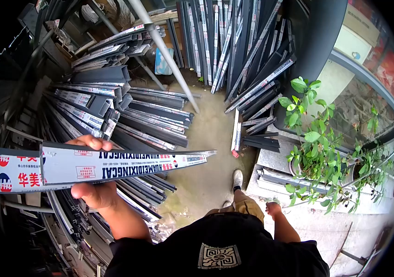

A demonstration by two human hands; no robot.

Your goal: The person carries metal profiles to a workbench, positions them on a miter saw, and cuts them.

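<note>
A: Closest in, it's a black shirt (174,254), and out to the left, the left hand (96,194) has a bar (127,167)!

B: How's the grip?

A: Firm: fingers (93,143) over the top edge, thumb (82,190) beneath, closed around it. The bar lies across the view above the stacks, its narrow-looking end out over the floor (210,124). White film, dark and red print. There's a step near its left end; one piece or two, I can't tell.

B: And the right hand (273,209)?

A: Low, near the shorts (247,210), fingers bent. How tightly, or whether they hold anything, I can't tell.

B: Underfoot?

A: A shoe (238,177) on that floor, grey-brown and patchy, a lane between the stacks, with pale paving (312,231) on the right.

B: The sides?

A: Left, stacked bars (160,115) in layers, ends fanned toward the lane, plenty of printed film showing. Right, a leafy plant (312,136) by a pale ledge (271,159).

B: And deeper in?

A: A grey pole (171,60) slants to the floor! Behind it, a blue board (163,61); then leaning bars (215,41), densely packed upright. Upper right, a thick dark column (319,46) beside a window (345,92).
</note>
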